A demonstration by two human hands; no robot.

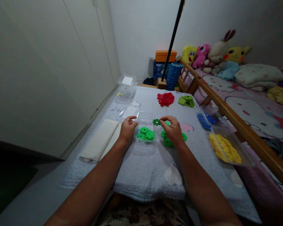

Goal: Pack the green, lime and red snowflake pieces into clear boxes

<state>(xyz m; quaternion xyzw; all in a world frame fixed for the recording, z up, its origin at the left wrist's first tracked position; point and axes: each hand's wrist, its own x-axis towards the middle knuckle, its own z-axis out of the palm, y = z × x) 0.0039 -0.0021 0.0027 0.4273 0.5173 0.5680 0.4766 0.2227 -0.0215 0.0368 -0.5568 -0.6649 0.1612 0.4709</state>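
Hands work close together at the middle of the cloth-covered desk (146, 169), with only a small clear plastic container (146, 116) between them. The left hand (127, 128) grips the container's left rim, thumb and fingers closed on the edge. The right hand (172, 130) pinches a single dark green disc (156, 122) between thumb and forefinger. The disc lies roughly flat, face up, right at the container's far right corner, so it sits just left of the right hand and is nearer to that hand than to the other. Being round and toothed, it has no long axis. The container's longer side runs away from the person.

Inside the container, between the two hands, lie several brighter green discs (145, 133). More loose green discs (167, 142) lie on the cloth under and just behind the right hand, some hidden by it.

Beyond the hands sit a pile of red discs (165, 99) and a pile of lime-green discs (186, 101), well apart from the container. To the right of the right hand are blue discs (204, 121) and, nearer the person, yellow discs (224, 147) in clear packaging. To the left of the left hand lies a folded white cloth (100, 139). A wooden bed rail (238, 122) runs along the far right.
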